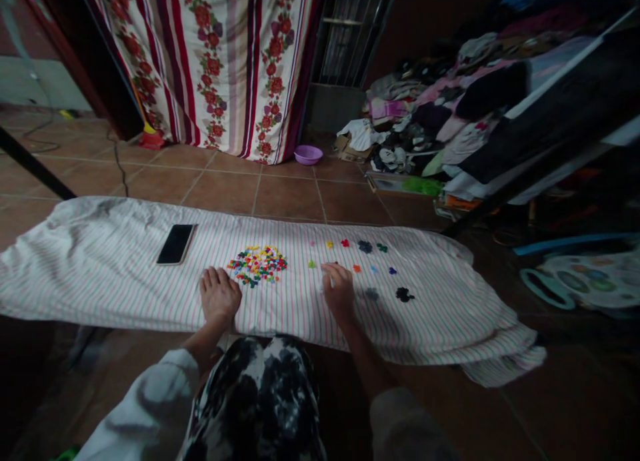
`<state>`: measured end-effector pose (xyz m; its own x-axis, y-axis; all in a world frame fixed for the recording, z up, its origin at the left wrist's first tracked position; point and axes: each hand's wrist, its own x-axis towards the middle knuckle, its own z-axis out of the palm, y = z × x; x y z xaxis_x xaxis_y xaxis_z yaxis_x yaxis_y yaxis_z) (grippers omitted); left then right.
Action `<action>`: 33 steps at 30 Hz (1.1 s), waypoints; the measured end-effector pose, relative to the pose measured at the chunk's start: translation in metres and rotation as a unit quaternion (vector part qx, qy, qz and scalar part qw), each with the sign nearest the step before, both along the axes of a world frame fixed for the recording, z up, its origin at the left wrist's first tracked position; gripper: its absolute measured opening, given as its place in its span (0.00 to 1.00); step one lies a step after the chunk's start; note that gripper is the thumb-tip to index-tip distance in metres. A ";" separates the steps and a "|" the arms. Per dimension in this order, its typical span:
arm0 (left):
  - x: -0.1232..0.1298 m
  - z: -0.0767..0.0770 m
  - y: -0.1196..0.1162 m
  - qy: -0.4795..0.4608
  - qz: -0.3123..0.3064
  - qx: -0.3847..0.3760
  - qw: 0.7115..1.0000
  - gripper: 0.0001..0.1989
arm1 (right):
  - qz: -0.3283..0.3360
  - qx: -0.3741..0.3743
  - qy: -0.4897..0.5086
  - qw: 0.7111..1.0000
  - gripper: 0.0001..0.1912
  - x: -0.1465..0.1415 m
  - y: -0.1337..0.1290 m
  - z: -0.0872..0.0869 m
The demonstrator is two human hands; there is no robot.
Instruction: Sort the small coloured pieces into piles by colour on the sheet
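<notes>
My left hand (pixel 220 294) lies flat on the striped cloth (pixel 290 307), fingers stretched out, just left of a mixed pile of small colourful beads (pixel 257 264). My right hand (pixel 339 291) hovers low over the cloth, its thumb and fingertips drawn together beside a small light green group (pixel 312 264). Whatever its fingertips may hold is too small to make out. Around it, small single-colour groups sit apart: yellow (pixel 329 245), red (pixel 345 243), orange (pixel 357 269), light blue (pixel 374 269), dark blue (pixel 393 271), dark grey (pixel 365 247), green (pixel 382 247) and black (pixel 405 294).
A phone (pixel 176 244) rests on the cloth at the left. Beyond the cloth-covered surface, a purple basin (pixel 308 155) stands on the tiled floor by a flowered curtain (pixel 210 67). Heaped clothes (pixel 450 107) fill the right side, above a patterned plastic piece (pixel 590 281).
</notes>
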<state>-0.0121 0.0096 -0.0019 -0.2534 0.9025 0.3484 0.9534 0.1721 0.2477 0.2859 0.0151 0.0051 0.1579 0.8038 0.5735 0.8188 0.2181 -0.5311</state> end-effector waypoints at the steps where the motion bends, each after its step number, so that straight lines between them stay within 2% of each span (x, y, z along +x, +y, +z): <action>1: 0.000 0.000 0.000 0.000 0.000 -0.001 1.000 0.26 | 0.024 -0.008 0.003 1.000 0.17 -0.015 0.004 0.002; 4: 0.000 0.000 0.000 -0.002 -0.006 -0.002 1.000 0.27 | 0.093 -0.043 0.011 0.995 0.16 -0.056 0.015 0.005; 8: -0.001 -0.002 0.002 -0.014 -0.008 -0.004 1.000 0.27 | 0.150 -0.119 0.008 0.981 0.15 -0.103 0.034 0.009; 14: -0.001 -0.007 0.003 -0.010 -0.001 0.009 1.000 0.27 | 0.212 -0.164 -0.057 0.962 0.16 -0.150 0.069 0.016; 21: -0.001 -0.006 0.003 -0.012 -0.005 0.001 1.000 0.27 | 0.182 -0.208 -0.112 0.954 0.16 -0.175 0.097 0.020; 33: -0.002 -0.008 0.003 0.020 -0.006 0.008 1.000 0.27 | 0.124 -0.250 -0.196 0.940 0.14 -0.188 0.116 0.035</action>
